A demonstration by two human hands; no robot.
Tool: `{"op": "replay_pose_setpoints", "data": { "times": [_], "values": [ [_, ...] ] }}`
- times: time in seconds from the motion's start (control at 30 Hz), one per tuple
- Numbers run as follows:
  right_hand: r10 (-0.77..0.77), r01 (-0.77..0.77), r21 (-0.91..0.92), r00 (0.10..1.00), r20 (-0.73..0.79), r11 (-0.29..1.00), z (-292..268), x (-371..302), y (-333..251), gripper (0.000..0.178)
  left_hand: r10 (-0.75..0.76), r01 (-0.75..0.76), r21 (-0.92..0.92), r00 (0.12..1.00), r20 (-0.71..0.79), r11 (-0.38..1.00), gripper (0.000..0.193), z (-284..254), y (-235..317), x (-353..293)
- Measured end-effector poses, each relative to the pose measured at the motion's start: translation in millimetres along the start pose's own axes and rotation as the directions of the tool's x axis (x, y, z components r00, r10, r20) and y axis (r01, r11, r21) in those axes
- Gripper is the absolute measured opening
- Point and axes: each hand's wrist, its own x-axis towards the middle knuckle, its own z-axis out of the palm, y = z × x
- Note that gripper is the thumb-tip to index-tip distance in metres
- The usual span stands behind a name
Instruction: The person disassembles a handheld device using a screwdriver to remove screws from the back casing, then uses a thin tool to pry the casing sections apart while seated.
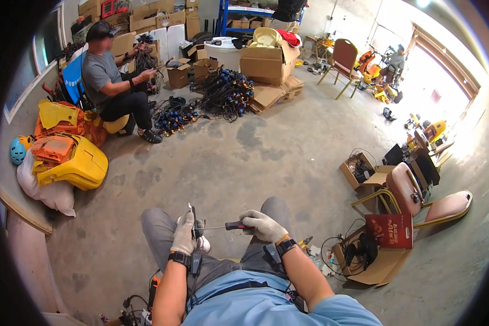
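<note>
White knitted gloves cover both of my hands, held out above my knees. My left hand [183, 234] is closed around a small dark part [196, 224], whose exact kind I cannot make out. In my right hand [264, 226] is a screwdriver [234, 225] with a black and red handle, gripped at the handle's end. Its thin metal shaft points left, and the tip reaches the dark part; whether it sits in a screw is too small to tell.
At right, an open carton [377, 276] holds black cabled parts beside a pink-padded chair [406, 190]. Yellow plastic shells [84, 163] rest on a white sack at left. Beyond the concrete floor, a seated person [106, 81] handles cables near a cable heap [223, 92].
</note>
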Motion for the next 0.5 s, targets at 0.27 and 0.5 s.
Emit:
{"op": "replay_pose_setpoints", "data": {
  "times": [0.27, 0.5],
  "values": [
    [0.123, -0.121, 0.078, 0.992, -0.019, 0.990, 5.5, -0.6, -11.6, 0.038, -0.007, 0.007, 0.016, 1.000, 0.029, 1.000, 0.033, -5.9, -4.7, 6.4],
    [-0.051, 0.053, -0.029, 0.997, 0.057, 0.998, -6.2, 1.2, 7.3, 0.038, -0.025, 0.025, 0.021, 1.000, 0.013, 0.999, 0.031, -5.3, -0.7, -2.2]
  ]
}}
